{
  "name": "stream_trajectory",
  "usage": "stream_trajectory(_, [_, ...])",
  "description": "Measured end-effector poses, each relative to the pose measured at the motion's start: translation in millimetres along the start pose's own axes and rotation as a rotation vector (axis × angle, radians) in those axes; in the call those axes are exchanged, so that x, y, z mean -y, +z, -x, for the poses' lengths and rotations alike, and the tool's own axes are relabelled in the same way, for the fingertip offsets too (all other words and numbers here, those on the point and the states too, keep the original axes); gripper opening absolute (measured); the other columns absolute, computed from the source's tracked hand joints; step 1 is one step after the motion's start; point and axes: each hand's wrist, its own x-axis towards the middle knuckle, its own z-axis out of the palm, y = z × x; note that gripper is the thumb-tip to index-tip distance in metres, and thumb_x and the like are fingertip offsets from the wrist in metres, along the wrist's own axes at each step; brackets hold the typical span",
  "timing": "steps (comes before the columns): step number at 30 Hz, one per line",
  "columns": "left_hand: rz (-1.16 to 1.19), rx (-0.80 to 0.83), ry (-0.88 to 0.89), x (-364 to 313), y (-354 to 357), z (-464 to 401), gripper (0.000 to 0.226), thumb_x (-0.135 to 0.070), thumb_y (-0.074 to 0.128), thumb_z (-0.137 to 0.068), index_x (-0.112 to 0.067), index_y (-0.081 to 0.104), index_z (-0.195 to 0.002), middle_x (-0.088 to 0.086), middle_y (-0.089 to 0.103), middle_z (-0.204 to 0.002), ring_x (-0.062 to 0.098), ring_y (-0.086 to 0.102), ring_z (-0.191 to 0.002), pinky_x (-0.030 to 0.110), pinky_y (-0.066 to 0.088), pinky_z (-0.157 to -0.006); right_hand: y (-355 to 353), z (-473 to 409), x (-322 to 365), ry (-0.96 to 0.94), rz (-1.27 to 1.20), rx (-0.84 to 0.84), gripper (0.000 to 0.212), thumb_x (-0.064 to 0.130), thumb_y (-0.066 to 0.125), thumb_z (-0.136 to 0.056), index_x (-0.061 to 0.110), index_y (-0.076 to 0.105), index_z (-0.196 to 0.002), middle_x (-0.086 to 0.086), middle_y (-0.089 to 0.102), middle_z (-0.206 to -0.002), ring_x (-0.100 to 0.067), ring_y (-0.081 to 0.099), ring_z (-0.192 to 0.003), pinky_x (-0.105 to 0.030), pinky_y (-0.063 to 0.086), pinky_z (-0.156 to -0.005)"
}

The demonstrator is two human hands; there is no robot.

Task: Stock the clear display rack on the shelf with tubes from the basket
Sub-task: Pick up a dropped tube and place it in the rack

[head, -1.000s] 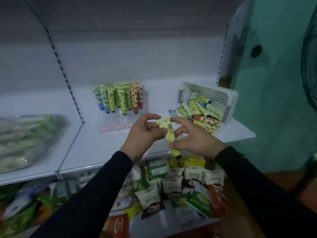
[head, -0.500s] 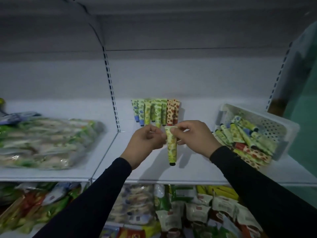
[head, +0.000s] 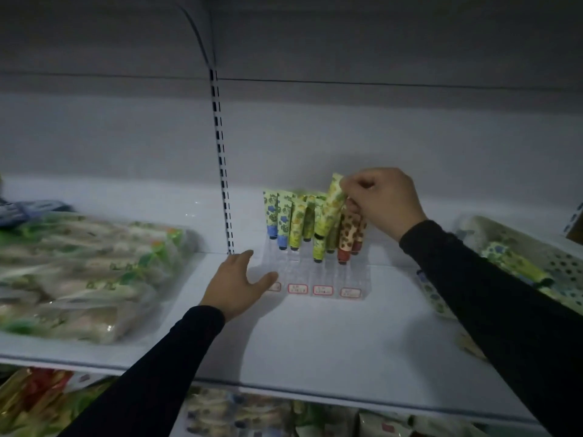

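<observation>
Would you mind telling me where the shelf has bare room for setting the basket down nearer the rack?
The shelf is bare in front of the rack, out to its front edge, between the left hand and the basket. Left of the upright, snack bags crowd it. At the rack, the right hand holds a tube among standing tubes.

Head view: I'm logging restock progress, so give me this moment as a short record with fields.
right hand: right hand pinches the crimped top of a yellow-green tube, tilted, over the rack
left hand: left hand open, at the clear rack front-left corner
rack: tubes fill the back rows; front slots bare
basket: white basket at right, tubes inside
</observation>
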Motion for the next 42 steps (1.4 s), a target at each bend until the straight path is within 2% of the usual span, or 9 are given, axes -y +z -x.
stream_trajectory(4, [-0.022, 0.001, 0.073, -6.6, 3.5, -21.4, 0.09, -0.066, 0.054, -0.087, -0.014, 0.025, -0.154, 0.005, 0.032, -0.157, 0.022, 0.03, -0.143, 0.035, 0.027, -0.113, 4.0, -32.5, 6.0, -0.027, 0.028, -0.069, 0.033, 0.028, 0.061, -0.09, 0.013, 0.069, -0.062, 0.003, 0.069, -0.062, -0.002, 0.062, -0.056, -0.008, 0.046, -0.061])
stream_trajectory(7, [-0.029, -0.011, 0.115, -13.3, 4.4, -36.2, 0.085, -0.066, 0.054, -0.087, -0.014, 0.03, -0.15, 0.004, 0.036, -0.153, 0.021, 0.035, -0.138, 0.029, 0.03, -0.104, 10.9, -49.0, 7.3, -0.053, 0.055, -0.076, 0.036, 0.026, 0.06, -0.09, 0.025, 0.061, -0.054, 0.008, 0.067, -0.062, 0.0, 0.057, -0.054, -0.002, 0.039, -0.058])
stream_trajectory(12, [-0.024, -0.002, 0.193, -15.5, 12.5, -47.3, 0.074, -0.066, 0.055, -0.087, -0.018, 0.04, -0.142, 0.0, 0.045, -0.142, 0.018, 0.041, -0.129, 0.022, 0.028, -0.093, 31.4, -60.9, 4.2, -0.11, 0.126, -0.054, 0.027, 0.023, 0.06, -0.092, 0.013, 0.07, -0.069, 0.007, 0.064, -0.068, -0.003, 0.056, -0.062, -0.014, 0.038, -0.066])
stream_trajectory(19, [-0.036, -0.32, 0.378, -32.3, -13.0, -63.7, 0.049, -0.03, 0.063, -0.094, -0.01, 0.052, -0.138, 0.011, 0.055, -0.135, 0.026, 0.05, -0.122, 0.025, 0.032, -0.095, 45.2, -68.7, -0.4, -0.248, 0.274, -0.053, 0.035, 0.021, 0.056, -0.094, -0.003, 0.069, -0.073, -0.013, 0.07, -0.074, -0.023, 0.063, -0.072, -0.027, 0.045, -0.075])
stream_trajectory(25, [-0.257, -0.286, 0.646, -51.1, -23.8, -81.4, 0.058, 0.002, 0.066, -0.074, -0.002, 0.055, -0.13, 0.023, 0.057, -0.124, 0.044, 0.055, -0.107, 0.046, 0.05, -0.085, 58.5, -69.3, -10.8, -0.264, 0.349, -0.006, 0.037, 0.021, 0.056, -0.091, -0.005, 0.065, -0.067, -0.02, 0.064, -0.067, -0.029, 0.06, -0.064, -0.031, 0.046, -0.069])
stream_trajectory(30, [-0.297, -0.228, 0.666, -50.0, -19.5, -84.5, 0.066, -0.001, 0.054, -0.067, -0.004, 0.054, -0.134, 0.023, 0.054, -0.123, 0.044, 0.052, -0.104, 0.047, 0.052, -0.08, 64.0, -62.8, -12.3, -0.244, 0.369, 0.028, 0.034, 0.021, 0.056, -0.093, -0.002, 0.07, -0.072, -0.012, 0.068, -0.071, -0.024, 0.062, -0.067, -0.033, 0.048, -0.075])
stream_trajectory(34, [-0.287, -0.237, 0.652, -50.0, -19.1, -84.7, 0.066, 0.002, 0.059, -0.07, -0.005, 0.053, -0.135, 0.022, 0.053, -0.125, 0.043, 0.05, -0.106, 0.047, 0.051, -0.082, 65.6, -59.1, -12.6, -0.235, 0.418, 0.041, 0.04, 0.023, 0.057, -0.093, 0.001, 0.062, -0.06, -0.007, 0.056, -0.057, -0.021, 0.052, -0.056, -0.033, 0.048, -0.068])
stream_trajectory(39, [-0.262, -0.23, 0.639, -51.2, -18.7, -84.4, 0.065, 0.004, 0.058, -0.073, -0.006, 0.052, -0.137, 0.021, 0.051, -0.129, 0.043, 0.048, -0.108, 0.048, 0.049, -0.086, 69.6, -54.9, -16.2, -0.189, 0.471, 0.088, 0.037, 0.024, 0.058, -0.091, 0.001, 0.064, -0.063, -0.012, 0.062, -0.064, -0.026, 0.058, -0.061, -0.035, 0.05, -0.063])
stream_trajectory(42, [-0.256, -0.228, 0.624, -51.9, -18.5, -84.2, 0.065, 0.004, 0.058, -0.074, -0.006, 0.051, -0.138, 0.02, 0.05, -0.131, 0.041, 0.048, -0.111, 0.046, 0.047, -0.088, 72.2, -52.3, -18.1, -0.146, 0.494, 0.13, 0.032, 0.023, 0.058, -0.09, 0.007, 0.062, -0.062, -0.003, 0.061, -0.065, -0.021, 0.056, -0.063, -0.028, 0.043, -0.061])
